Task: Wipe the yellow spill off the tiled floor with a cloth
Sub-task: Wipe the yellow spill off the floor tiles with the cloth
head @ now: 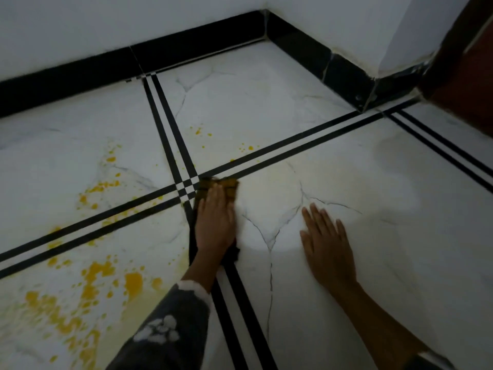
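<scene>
My left hand (215,220) presses flat on a dark cloth (229,186) stained yellow at its far edge, lying where the black tile stripes cross. My right hand (326,241) rests flat on the white marble tile to the right, fingers spread, holding nothing. Yellow spill (93,273) covers the tiles to the left in blotches and streaks, thickest at the near left. Smaller yellow drops (198,131) dot the far tile beyond the cloth. The tile under my right hand shows only a faint yellowish haze.
The tiled floor (400,236) is white marble with double black stripes. A black skirting board (186,46) runs along the white walls at the back. A dark brown wooden frame (464,62) stands at the far right corner.
</scene>
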Motion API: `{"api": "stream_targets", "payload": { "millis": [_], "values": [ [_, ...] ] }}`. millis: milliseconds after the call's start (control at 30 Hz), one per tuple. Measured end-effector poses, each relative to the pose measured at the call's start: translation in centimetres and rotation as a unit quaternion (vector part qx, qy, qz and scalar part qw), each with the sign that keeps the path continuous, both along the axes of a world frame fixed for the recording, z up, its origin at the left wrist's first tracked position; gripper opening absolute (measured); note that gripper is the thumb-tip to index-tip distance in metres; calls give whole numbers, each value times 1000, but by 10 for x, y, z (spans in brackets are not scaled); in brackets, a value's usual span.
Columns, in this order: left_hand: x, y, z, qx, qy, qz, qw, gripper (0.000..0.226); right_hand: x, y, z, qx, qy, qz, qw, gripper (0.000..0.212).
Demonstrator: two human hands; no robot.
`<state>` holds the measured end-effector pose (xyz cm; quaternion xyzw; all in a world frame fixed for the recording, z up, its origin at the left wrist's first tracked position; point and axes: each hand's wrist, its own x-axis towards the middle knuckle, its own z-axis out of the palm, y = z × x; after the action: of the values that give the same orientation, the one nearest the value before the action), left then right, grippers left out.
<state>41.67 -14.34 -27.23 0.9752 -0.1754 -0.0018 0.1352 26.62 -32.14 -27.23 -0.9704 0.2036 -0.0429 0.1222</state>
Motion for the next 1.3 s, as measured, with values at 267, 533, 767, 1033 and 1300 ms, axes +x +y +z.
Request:
{"api": "stream_targets", "payload": {
  "millis": [267,533,767,1033,1300],
  "values": [
    [-36,-58,19,8,6,-279,960,61,-1,1,7,8,22,7,1000,68],
    [-61,-95,-3,-3,-10,-88,996,56,45,-61,21,30,-66,-63,995,57],
    [61,-167,6,-35,13,-276,960,55,82,-122,13,5,3,-91,996,57],
    [11,-179,2,-13,-30,-296,955,55,82,-129,5,-12,20,-116,993,59],
    [134,-116,-13,-39,-31,-51,997,58,85,-128,4,17,27,-126,992,57]
  ]
}}
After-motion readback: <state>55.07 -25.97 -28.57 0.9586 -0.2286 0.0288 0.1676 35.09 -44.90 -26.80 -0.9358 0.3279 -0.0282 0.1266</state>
